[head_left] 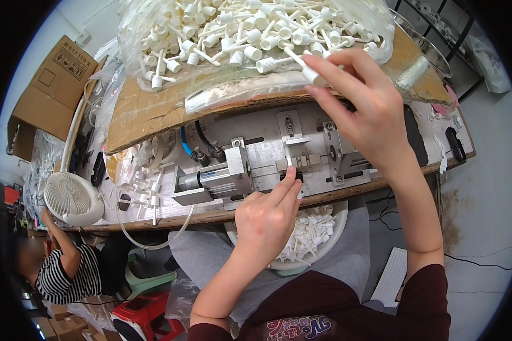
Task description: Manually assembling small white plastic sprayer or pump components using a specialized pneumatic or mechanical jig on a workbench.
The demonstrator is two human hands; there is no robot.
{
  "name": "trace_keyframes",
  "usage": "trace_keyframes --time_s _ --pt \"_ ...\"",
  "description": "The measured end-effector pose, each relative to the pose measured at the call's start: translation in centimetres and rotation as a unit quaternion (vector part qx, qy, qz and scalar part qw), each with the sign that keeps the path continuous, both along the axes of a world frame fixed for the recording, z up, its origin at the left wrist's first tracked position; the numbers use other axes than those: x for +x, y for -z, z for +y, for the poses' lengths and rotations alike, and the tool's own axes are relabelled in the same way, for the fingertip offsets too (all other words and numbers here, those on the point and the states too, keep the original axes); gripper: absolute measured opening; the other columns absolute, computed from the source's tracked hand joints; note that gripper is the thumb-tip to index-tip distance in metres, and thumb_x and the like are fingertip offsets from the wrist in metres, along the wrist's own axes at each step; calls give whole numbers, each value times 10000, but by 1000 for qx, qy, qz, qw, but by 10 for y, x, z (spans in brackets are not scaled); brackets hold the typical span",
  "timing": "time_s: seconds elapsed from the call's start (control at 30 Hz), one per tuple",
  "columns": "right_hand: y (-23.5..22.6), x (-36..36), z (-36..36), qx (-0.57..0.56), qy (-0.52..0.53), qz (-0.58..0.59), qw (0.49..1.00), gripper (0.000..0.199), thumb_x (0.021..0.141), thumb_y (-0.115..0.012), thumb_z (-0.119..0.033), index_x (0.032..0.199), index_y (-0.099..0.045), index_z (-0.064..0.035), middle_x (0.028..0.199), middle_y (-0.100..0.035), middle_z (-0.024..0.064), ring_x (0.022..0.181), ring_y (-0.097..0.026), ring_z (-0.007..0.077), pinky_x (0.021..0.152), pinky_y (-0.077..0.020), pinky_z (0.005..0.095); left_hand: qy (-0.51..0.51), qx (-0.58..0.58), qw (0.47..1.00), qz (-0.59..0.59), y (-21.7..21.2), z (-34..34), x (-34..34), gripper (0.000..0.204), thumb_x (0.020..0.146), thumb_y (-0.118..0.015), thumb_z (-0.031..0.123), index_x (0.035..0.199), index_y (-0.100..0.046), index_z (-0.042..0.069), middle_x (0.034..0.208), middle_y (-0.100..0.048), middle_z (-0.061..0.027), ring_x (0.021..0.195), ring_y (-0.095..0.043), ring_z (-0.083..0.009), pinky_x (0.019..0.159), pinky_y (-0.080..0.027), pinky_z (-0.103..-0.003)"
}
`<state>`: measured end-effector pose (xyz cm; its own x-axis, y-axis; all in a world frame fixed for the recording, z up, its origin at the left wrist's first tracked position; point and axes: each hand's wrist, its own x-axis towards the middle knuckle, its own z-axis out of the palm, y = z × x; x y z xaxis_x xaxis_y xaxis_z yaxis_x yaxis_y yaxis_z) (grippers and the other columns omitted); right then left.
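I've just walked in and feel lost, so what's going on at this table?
A person's right hand holds a white capped stick just in front of a heap of similar pieces on cardboard. The left hand is at the metal machine; whether it grips anything is unclear. Below the table edge, a bowl holds more white pieces.

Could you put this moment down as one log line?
Right grip: holding white capped stick | Left grip: at metal fixture | Beyond: pile of capped sticks | Below: bowl
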<state>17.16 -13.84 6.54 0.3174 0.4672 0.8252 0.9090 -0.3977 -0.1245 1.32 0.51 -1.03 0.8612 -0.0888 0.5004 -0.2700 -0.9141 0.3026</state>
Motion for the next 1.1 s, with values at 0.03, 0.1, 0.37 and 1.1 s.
trace_keyframes --time_s 0.03,0.1,0.37,1.1 --pt "3 -4 -2 1 1 -17 1000 333 797 -745 -67 1123 -691 -29 945 -603 72 712 -619 225 636 -513 343 -1 -4 1000 1 1 1 0 300 720 -802 127 1011 -750 78 1149 -724 -19 548 -583 -186 548 -479 -276" --pt "10 -13 -5 10 -5 -47 999 379 774 -750 -39 1146 -685 -10 948 -602 75 694 -604 217 604 -501 330 8 -12 1000 10 0 2 0 303 735 -797 118 1027 -742 57 1148 -720 -42 599 -616 -176 563 -494 -277" --pt "60 -101 -13 -20 -63 67 996 506 728 -703 12 1227 -640 60 1072 -611 163 792 -632 244 655 -541 324 67 -567 821 5 -21 -8 -7 438 758 -819 5 1173 -682 -29 1132 -674 -151 952 -699 -203 783 -617 -306" --pt "80 -99 1 -178 20 70 981 278 735 -756 -162 956 -715 2 1071 -716 144 604 -636 155 525 -464 253 3 -352 936 -25 0 16 -26 367 679 -841 -34 1030 -746 8 1195 -676 -192 942 -717 -239 795 -585 -314"
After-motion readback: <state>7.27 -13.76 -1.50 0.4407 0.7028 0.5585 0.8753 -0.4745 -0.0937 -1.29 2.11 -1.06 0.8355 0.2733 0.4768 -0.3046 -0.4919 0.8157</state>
